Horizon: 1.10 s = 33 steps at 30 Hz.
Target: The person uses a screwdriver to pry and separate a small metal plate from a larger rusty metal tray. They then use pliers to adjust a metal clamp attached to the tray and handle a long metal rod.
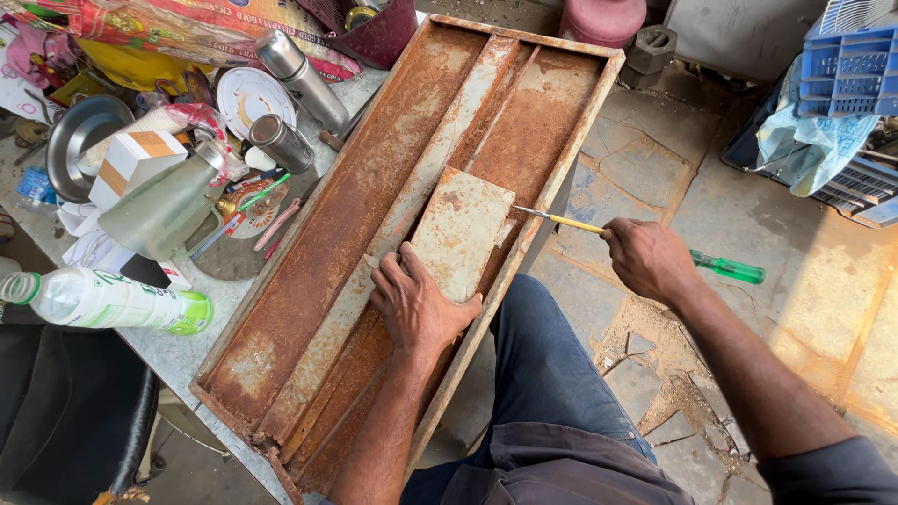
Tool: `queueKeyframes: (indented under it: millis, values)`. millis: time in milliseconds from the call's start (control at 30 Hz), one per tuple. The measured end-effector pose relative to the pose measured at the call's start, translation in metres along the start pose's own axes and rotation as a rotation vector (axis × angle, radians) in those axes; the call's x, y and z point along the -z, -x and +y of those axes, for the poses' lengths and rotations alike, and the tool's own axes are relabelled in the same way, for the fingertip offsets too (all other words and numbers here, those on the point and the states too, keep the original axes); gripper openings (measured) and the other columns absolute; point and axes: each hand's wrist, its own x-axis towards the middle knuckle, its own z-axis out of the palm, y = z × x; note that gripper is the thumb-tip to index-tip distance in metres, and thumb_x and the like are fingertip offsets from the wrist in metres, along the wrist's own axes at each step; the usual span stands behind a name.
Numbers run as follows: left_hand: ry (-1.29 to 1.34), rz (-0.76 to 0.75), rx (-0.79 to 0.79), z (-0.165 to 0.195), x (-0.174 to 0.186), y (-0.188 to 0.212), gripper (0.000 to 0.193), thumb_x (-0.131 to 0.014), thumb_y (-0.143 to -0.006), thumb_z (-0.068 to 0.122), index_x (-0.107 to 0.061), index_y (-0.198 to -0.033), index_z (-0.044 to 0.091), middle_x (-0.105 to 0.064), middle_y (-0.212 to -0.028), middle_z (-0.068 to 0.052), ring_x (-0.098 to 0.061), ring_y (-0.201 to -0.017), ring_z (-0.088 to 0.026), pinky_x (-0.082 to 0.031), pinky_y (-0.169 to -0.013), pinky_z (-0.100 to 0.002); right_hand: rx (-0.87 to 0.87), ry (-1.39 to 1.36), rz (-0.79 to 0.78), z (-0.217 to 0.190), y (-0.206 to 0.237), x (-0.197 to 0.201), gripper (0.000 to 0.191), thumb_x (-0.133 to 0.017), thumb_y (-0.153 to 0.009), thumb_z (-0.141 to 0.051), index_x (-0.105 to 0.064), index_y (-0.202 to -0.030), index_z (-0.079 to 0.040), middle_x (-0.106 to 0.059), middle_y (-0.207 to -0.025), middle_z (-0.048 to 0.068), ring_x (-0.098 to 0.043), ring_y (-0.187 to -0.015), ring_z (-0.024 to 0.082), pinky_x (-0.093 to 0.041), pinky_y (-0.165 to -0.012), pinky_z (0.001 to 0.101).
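Head view, left hand (418,309) pressing rusty plate (460,229), right hand (648,259) gripping screwdriver (655,245), bottles (103,301) beside tray (309,271).

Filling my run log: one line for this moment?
left hand flat on plate | right hand holds screwdriver, tip at plate edge | rusty tray

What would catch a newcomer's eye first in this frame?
A long rusty metal tray runs slantwise through the middle, with a flat rusted plate lying in it under the left hand. To its right, the right hand holds a green-handled screwdriver with its tip at the plate's edge. A cluttered table with a plastic bottle fills the left side.
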Motion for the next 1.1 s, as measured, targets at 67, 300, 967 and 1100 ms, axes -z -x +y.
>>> queueKeyframes:
  millis: [67,300,967,1100]
  values:
    - [-0.014,0.032,-0.019,-0.001,0.000,0.000,0.125,-0.096,-0.053,0.058,-0.036,-0.139,-0.010,-0.040,-0.121,-0.021,-0.042,-0.115,-0.039,-0.045,-0.084,-0.060,0.185,-0.127,0.031,0.007,-0.005,0.005,0.037,-0.041,-0.108,-0.029,-0.067,-0.127,-0.011,-0.076,-0.101,0.009,-0.067,-0.064,0.019,-0.057,-0.058,0.0342]
    - [-0.014,0.031,-0.007,-0.001,0.002,0.000,0.125,-0.097,-0.050,0.057,-0.037,-0.139,-0.008,-0.041,-0.121,-0.020,-0.043,-0.114,-0.038,-0.045,-0.085,-0.059,0.042,-0.115,-0.245,0.016,0.000,0.032,0.044,-0.041,-0.106,-0.039,-0.059,-0.143,-0.023,-0.078,-0.101,0.009,-0.069,-0.074,0.022,-0.058,-0.073,0.0371]
    - [-0.131,0.314,-0.156,0.025,0.026,0.010,0.124,-0.097,-0.053,0.060,-0.041,-0.143,-0.005,-0.045,-0.128,-0.021,-0.048,-0.115,-0.038,-0.045,-0.087,-0.058,-0.348,-1.168,-0.131,0.092,0.073,-0.032,0.042,-0.051,-0.104,-0.011,-0.062,-0.143,-0.005,-0.061,-0.082,0.007,-0.044,-0.063,0.013,-0.039,-0.055,0.0270]
    - [-0.138,0.199,-0.034,0.021,0.041,0.003,0.131,-0.098,-0.045,0.060,-0.040,-0.143,-0.006,-0.045,-0.126,-0.023,-0.047,-0.115,-0.040,-0.045,-0.088,-0.059,-0.321,-1.225,-0.150,0.072,0.082,-0.023,0.042,-0.047,-0.103,-0.010,-0.059,-0.143,-0.005,-0.067,-0.088,0.007,-0.052,-0.067,0.013,-0.046,-0.060,0.0273]
